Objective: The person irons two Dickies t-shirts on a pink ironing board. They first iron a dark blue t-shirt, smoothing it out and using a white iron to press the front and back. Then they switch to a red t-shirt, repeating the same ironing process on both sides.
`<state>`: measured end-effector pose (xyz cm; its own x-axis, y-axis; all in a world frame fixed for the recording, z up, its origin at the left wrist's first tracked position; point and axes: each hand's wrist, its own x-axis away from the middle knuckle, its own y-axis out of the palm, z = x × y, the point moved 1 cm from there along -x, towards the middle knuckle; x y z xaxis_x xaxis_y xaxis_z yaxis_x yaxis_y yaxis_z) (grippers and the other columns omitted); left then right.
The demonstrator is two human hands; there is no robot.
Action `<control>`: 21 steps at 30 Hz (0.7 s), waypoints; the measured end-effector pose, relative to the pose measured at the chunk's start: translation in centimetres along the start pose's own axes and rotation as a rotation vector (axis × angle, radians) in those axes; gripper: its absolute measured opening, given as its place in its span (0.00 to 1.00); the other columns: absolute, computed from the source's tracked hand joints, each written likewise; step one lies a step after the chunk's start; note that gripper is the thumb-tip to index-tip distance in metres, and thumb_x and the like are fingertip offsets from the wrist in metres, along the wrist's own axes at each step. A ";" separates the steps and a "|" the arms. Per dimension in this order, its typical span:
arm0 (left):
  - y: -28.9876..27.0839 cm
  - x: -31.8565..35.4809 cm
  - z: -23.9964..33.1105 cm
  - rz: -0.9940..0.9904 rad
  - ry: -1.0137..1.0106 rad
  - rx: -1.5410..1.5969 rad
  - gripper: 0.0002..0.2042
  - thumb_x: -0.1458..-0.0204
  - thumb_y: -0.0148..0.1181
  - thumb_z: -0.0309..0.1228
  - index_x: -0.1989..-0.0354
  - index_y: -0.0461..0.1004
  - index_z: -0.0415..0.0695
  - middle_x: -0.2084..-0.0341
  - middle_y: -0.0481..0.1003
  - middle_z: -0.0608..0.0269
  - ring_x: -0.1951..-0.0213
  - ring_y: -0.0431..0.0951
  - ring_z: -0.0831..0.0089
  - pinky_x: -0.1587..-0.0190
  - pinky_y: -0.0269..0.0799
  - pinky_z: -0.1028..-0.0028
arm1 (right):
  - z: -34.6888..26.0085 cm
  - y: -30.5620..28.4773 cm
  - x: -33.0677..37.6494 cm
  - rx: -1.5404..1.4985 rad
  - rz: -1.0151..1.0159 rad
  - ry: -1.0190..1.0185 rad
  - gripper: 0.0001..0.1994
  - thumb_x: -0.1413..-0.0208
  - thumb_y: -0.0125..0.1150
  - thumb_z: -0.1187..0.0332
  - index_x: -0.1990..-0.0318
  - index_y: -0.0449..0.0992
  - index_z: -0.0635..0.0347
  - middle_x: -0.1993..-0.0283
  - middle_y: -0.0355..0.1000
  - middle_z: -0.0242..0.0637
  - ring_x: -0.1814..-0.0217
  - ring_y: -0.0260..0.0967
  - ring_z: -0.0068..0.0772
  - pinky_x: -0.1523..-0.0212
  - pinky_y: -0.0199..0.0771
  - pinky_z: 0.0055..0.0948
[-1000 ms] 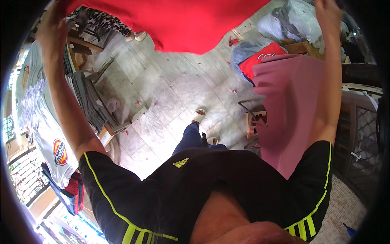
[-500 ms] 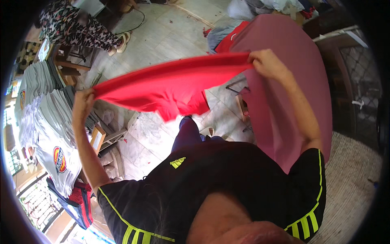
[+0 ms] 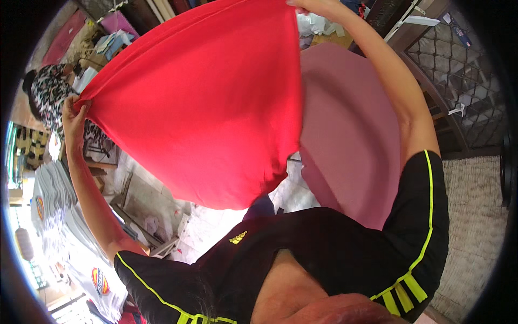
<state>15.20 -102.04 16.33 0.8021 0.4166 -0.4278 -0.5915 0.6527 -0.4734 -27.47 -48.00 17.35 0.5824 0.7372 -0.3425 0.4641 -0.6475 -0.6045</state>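
A red cloth (image 3: 210, 102), perhaps a garment, hangs stretched wide in front of me between my two raised hands. Its upper left corner is pinched in my left hand (image 3: 74, 116), thumb pressed against the fabric. At the top edge my right hand (image 3: 315, 6) grips the other corner; part of that hand is cut off by the picture's rim. The cloth drops in a broad sheet, with its lower edge gathered and folded above my legs. Whether it has sleeves or openings cannot be made out.
A table draped in mauve cloth (image 3: 350, 129) stands at the right. On the left are stacked grey and white printed garments (image 3: 56, 189). Another person in patterned clothing (image 3: 51, 94) is at the far left. A metal lattice door (image 3: 458, 75) is at the far right, beside a woven mat (image 3: 467, 227).
Both hands have risen and moved farther apart, carrying the red cloth upward. It now spreads as a large open sheet instead of a narrow sagging band.
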 end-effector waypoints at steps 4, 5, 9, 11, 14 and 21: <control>0.6 -7.2 -1.8 0.122 -0.201 0.018 0.16 0.41 0.60 0.23 0.44 0.73 0.42 0.58 0.80 0.67 0.56 0.80 0.81 0.56 0.76 0.80 | 4.1 -0.1 -8.3 -0.191 0.202 -0.102 0.06 0.46 0.59 0.81 0.60 0.74 0.65 0.74 0.74 0.36 0.78 0.71 0.23 0.79 0.71 0.25; 1.9 -9.7 -1.5 0.130 -0.173 0.136 0.15 0.42 0.61 0.24 0.46 0.75 0.42 0.57 0.81 0.66 0.55 0.80 0.79 0.56 0.76 0.79 | 5.9 -1.7 -9.8 -0.255 0.249 -0.134 0.07 0.46 0.58 0.82 0.60 0.74 0.65 0.73 0.75 0.37 0.78 0.72 0.24 0.79 0.72 0.25; 1.8 -14.0 5.0 0.213 0.009 0.237 0.15 0.43 0.64 0.26 0.48 0.78 0.39 0.52 0.80 0.59 0.53 0.80 0.74 0.51 0.75 0.74 | 6.5 -9.5 -13.2 -0.126 0.381 -0.134 0.09 0.44 0.56 0.81 0.57 0.75 0.63 0.68 0.77 0.37 0.74 0.76 0.27 0.76 0.76 0.26; 2.0 -12.3 10.9 0.285 0.144 0.192 0.16 0.44 0.66 0.28 0.48 0.77 0.35 0.52 0.79 0.56 0.52 0.78 0.72 0.48 0.72 0.74 | 4.3 -13.0 -11.8 -0.172 0.431 -0.118 0.08 0.41 0.56 0.79 0.56 0.76 0.62 0.65 0.78 0.37 0.71 0.77 0.28 0.74 0.78 0.27; 5.6 -8.9 18.8 0.340 0.419 0.122 0.14 0.45 0.65 0.22 0.50 0.78 0.36 0.52 0.78 0.51 0.52 0.79 0.67 0.44 0.75 0.69 | 2.3 -19.2 -5.0 -0.274 0.514 -0.109 0.06 0.39 0.58 0.74 0.56 0.77 0.61 0.63 0.78 0.36 0.67 0.78 0.28 0.70 0.79 0.27; 19.6 4.8 30.8 0.471 0.602 0.458 0.13 0.46 0.59 0.22 0.51 0.77 0.39 0.56 0.78 0.49 0.57 0.81 0.60 0.49 0.80 0.62 | 1.3 -30.9 23.3 -0.334 0.807 0.026 0.23 0.34 0.56 0.62 0.36 0.64 0.62 0.43 0.71 0.39 0.40 0.70 0.37 0.40 0.72 0.39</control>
<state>10.00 -67.75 28.69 0.2282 0.3867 -0.8935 -0.6551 0.7400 0.1529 -29.16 -10.57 27.11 0.8310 0.0268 -0.5556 0.0720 -0.9956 0.0598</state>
